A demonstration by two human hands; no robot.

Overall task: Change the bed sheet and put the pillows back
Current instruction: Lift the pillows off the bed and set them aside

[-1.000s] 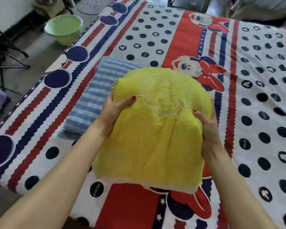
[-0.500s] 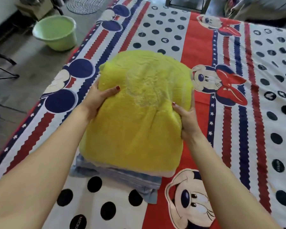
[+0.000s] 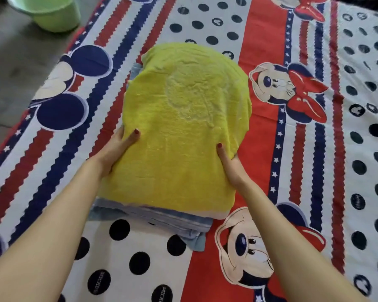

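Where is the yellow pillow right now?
In the head view, the yellow pillow sits mid-frame on top of the blue striped pillow on the cartoon bed sheet, gripped by the left hand and right hand.

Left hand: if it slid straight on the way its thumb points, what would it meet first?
The left hand already holds the yellow pillow at its edge; going on up-right, it would likely just press further into that pillow.
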